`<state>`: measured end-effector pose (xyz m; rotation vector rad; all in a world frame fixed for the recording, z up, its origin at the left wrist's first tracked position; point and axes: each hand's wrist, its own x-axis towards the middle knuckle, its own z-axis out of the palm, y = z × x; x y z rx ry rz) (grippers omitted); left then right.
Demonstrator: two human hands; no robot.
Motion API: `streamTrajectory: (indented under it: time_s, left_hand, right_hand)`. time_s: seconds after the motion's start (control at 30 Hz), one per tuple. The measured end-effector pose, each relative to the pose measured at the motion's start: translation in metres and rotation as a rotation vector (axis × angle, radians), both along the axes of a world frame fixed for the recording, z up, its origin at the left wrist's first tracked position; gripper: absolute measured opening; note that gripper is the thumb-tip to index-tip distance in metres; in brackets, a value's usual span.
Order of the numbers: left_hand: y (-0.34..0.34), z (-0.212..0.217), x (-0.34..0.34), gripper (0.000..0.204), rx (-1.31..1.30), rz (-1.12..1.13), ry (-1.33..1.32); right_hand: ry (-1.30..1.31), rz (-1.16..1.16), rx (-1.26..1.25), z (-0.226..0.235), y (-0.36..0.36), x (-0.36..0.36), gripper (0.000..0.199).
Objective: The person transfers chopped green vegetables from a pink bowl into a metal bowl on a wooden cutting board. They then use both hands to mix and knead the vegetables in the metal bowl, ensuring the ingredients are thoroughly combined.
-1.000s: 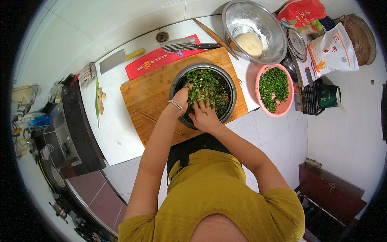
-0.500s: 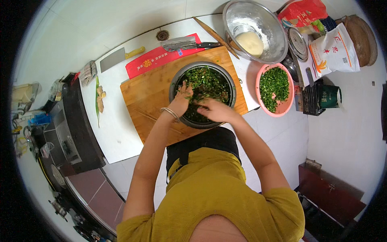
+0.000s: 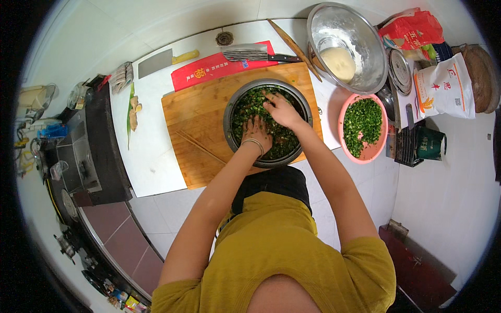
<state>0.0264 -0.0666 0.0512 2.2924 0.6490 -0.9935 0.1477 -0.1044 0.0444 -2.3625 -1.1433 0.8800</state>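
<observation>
Both my hands are in a dark round bowl (image 3: pixel 230 107) of chopped green filling (image 3: pixel 253 97) that stands on a wooden cutting board (image 3: pixel 182 117). My left hand (image 3: pixel 257 134) lies palm down on the near left part of the filling, its fingers spread and flecked with green bits. Farther back and to the right, my right hand (image 3: pixel 282 111) reaches in with thumb and fingers apart, the tips touching the filling. A pair of chopsticks (image 3: pixel 201 146) rests on the board, left of the bowl.
A cleaver (image 3: pixel 155 62), a second broad knife (image 3: pixel 245 52) on a red box (image 3: pixel 195 74), and ginger (image 3: pixel 134 113) lie around the board. A rolling pin (image 3: pixel 289 41), a steel bowl of dough (image 3: pixel 373 47) and a pink basin of chopped greens (image 3: pixel 342 136) stand right.
My left hand has moved right and nearer to me within the bowl. My right hand has moved toward the far side. The view has shifted slightly.
</observation>
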Motion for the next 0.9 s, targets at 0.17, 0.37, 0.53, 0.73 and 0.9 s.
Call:
streamTrajectory:
  time_s: [0.17,0.37,0.53,0.73,0.9]
  left_hand:
    - [0.011,0.003,-0.011,0.055,0.006,-0.098,-0.132]
    - [0.034,0.041,-0.029,0.044,0.05,-0.094,-0.182]
    - [0.04,0.011,-0.017,0.049,0.091,-0.08,-0.388]
    - [0.027,-0.022,0.001,0.052,0.102,-0.111,-0.156]
    - [0.041,-0.004,0.014,0.052,-0.055,-0.112,-0.149]
  right_hand:
    - [0.154,0.108,0.032,0.012,-0.017,0.008,0.04]
    - [-0.147,0.447,-0.007,0.035,-0.054,-0.029,0.037]
    - [-0.25,0.517,-0.208,0.046,-0.071,-0.064,0.044]
    - [-0.221,0.497,-0.227,0.035,-0.067,-0.073,0.051]
    - [0.046,0.429,-0.024,0.055,-0.065,-0.045,0.034]
